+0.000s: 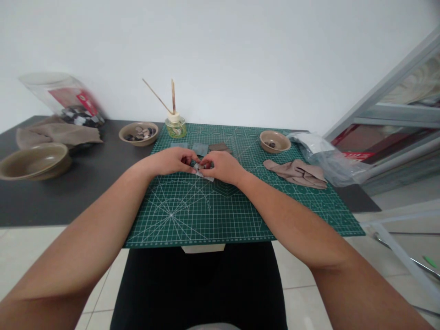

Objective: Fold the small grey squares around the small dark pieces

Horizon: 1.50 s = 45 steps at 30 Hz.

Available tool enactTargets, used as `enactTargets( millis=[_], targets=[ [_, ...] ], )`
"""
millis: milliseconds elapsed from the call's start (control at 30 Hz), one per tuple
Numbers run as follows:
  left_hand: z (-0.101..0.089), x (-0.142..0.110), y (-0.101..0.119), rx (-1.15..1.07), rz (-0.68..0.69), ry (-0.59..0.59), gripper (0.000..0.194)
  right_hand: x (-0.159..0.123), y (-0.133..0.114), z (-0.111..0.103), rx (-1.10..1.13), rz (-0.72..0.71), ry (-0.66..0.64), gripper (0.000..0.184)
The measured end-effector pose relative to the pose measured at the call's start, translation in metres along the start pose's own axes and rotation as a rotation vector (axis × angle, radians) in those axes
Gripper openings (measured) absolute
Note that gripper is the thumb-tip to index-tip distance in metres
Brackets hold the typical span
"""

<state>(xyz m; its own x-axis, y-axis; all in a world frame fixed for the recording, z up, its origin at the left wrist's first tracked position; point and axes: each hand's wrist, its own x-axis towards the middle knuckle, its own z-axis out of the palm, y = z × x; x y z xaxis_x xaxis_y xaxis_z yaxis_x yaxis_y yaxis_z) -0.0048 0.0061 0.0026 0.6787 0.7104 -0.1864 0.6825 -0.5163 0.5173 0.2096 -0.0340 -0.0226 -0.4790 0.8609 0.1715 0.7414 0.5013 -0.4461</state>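
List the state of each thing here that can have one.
Left hand, fingers bent by pale piece
Right hand, same
Mat, flat
Diffuser, sticks inserted
Left bowl, upright
Middle bowl, partly filled
Right bowl, partly filled
Left cloth, crumpled
Right cloth, crumpled
Bag, crumpled

Soft, even, moderately bright light, its source hard to tell, covers the white wall (220, 59), darkening slightly at the top right corner; faint shadows gather beneath the left hand (173, 161) and right hand (222, 166). The cutting mat's (206, 224) near gridlines read clearly, while fine detail between the fingers blurs. The clear plastic jar (51, 87) looks smeared, the plastic bag (330, 160) carries pale glints, and wide-angle distortion stretches the leftmost bowl (34, 161)
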Motion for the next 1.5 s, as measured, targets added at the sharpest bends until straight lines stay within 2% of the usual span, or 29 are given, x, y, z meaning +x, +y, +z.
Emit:
enactTargets(
  millis=[200,433,700,833,1000,1300,1500],
  targets=[
    [0.001,0.0,-0.002,-0.025,0.022,0.0,0.042,0.0,-0.004,-0.001,0.001,-0.071,-0.045,0.019],
    [0.001,0.0,-0.002,-0.042,-0.002,-0.002,0.046,-0.004,-0.004,-0.01,0.052,-0.03,-0.06,0.015],
    [0.001,0.0,-0.001,-0.025,0.008,0.006,0.043,0.002,0.002,0.002,0.0,-0.057,0.015,0.021],
    [0.001,0.001,-0.004,-0.026,0.012,-0.007,0.041,0.003,0.001,0.003,0.028,-0.097,-0.017,0.022],
    [0.002,0.003,-0.006,-0.052,0.004,-0.009,0.04,0.001,-0.003,-0.001,0.095,-0.071,-0.059,0.018],
    [0.003,0.002,-0.006,-0.064,-0.013,0.003,0.045,-0.002,-0.003,-0.003,0.125,-0.081,-0.054,0.012],
    [0.003,0.003,-0.006,-0.069,-0.008,-0.002,0.049,-0.003,-0.001,-0.001,0.103,-0.09,-0.048,0.015]
  ],
)
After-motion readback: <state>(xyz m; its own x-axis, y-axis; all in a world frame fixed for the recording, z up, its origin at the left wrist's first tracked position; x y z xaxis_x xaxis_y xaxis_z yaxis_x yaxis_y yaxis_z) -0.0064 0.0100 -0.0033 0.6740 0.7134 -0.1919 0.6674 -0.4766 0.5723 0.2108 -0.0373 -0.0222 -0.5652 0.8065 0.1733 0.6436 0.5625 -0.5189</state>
